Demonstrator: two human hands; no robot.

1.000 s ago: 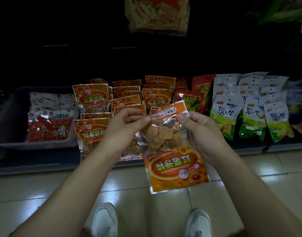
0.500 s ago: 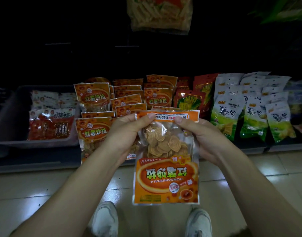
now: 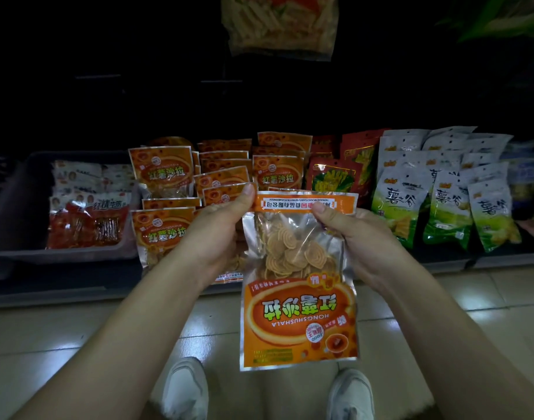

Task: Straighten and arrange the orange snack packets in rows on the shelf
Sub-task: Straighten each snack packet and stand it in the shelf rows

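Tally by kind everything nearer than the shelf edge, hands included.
hands: 2, left hand and right hand, each with a pinch grip on the packet
orange snack packet, upside down: 1
white shoes: 2
total: 5

2 hands: left hand (image 3: 217, 234), right hand (image 3: 365, 241). 1 held orange packet (image 3: 299, 316). Shelved orange packets (image 3: 161, 172): at least 10, overlapping, exact count unclear. White-green packets (image 3: 396, 207): 3 in front row, more behind. 1 grey tray (image 3: 87, 254). 2 white shoes (image 3: 184, 389). 1 hanging bag (image 3: 281, 25) up top.
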